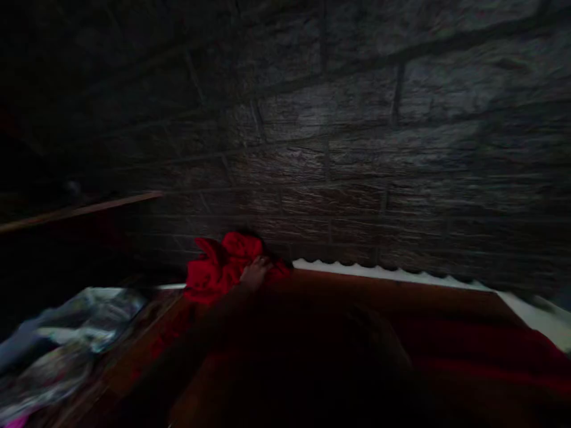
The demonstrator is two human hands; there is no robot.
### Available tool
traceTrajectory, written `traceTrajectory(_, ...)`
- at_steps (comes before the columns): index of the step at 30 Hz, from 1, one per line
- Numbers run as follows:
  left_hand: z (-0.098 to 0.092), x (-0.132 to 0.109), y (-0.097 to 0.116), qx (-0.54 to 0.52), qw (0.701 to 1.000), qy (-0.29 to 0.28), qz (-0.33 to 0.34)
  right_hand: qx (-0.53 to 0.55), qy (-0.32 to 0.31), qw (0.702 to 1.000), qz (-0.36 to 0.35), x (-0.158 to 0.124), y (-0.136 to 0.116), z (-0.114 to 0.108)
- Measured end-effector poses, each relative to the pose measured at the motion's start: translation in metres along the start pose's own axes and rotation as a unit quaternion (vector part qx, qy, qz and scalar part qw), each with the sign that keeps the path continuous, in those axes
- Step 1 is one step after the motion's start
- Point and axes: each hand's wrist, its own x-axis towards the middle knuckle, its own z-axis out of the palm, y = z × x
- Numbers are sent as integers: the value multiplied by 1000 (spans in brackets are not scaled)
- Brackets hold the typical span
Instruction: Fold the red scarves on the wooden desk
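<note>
The room is very dim and the picture is smeared. A bunched red cloth (209, 274) with small dark marks lies at the foot of the wall, left of the middle. My left hand (255, 272) reaches out to its right side, and the fingers look closed on the fabric. The fingertips are blurred. Deep in shadow, my right hand (368, 327) is over the dark brown surface (339, 288). Its fingers hardly show, and whether it holds anything cannot be made out.
A block wall (312, 148) rises directly behind the surface. Along its foot runs a white wavy-edged strip (379, 272). More red fabric (486, 348) lies at right. Crumpled shiny plastic (98, 321) is at left, below a thin wooden edge (89, 208).
</note>
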Motion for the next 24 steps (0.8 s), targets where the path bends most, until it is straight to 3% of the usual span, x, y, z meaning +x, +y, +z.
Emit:
traceTrajectory(2,-18,-16,-20,-17,995,2,95,11,7,1000,-9,2,-2,2)
traceTrajectory(4,-35,-37,-41,-41,991,31,124,19,13,1000,-9,4,-4,2)
traceTrajectory(6,-49,-66,-63,-70,989,96,83,22,18,1000,2,5,-6,0)
traceTrajectory(9,-52,-123,-86,-110,977,166,-79,25,8,1000,8,6,-8,-5)
traceTrajectory(11,-39,-161,-90,-122,977,129,-121,24,2,1000,10,6,-8,-7)
traceTrajectory(14,-8,-201,-80,-125,992,7,-7,24,0,1000,13,8,-7,-11)
traceTrajectory(16,10,-211,-72,-120,991,-36,45,27,-2,1000,10,10,-7,-13)
traceTrajectory(18,21,-213,-70,-101,993,-41,53,29,-6,1000,9,12,-7,-16)
traceTrajectory(24,20,-207,-84,19,999,-20,45,23,-7,1000,20,21,-12,-17)
